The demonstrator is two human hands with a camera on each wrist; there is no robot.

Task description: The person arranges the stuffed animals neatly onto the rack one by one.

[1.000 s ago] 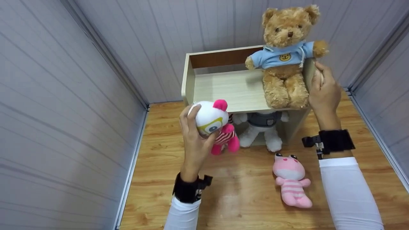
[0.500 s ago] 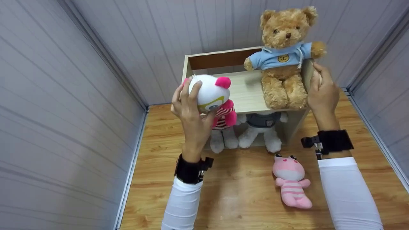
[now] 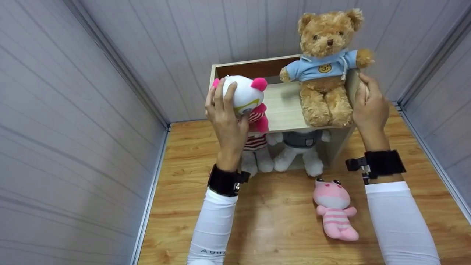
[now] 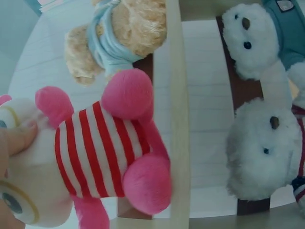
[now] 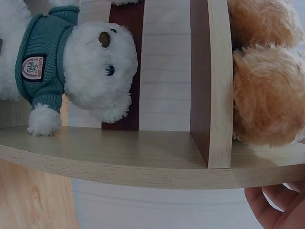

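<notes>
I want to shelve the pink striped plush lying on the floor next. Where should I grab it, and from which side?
Grip the pink striped plush around its narrow striped body, just below the big head, coming straight down from above. It lies flat on its back on the wooden floor with open space all round, and the body looks slimmer than the head, so fingers can likely close around it.

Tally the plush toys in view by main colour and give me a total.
Brown: 1, the teddy bear on the shelf.
White: 2, the bear in the teal sweater and the bear in the striped shirt.
White and pink: 1, the doll in the left hand.
Pink: 1, the floor toy.
Total: 5.
</notes>
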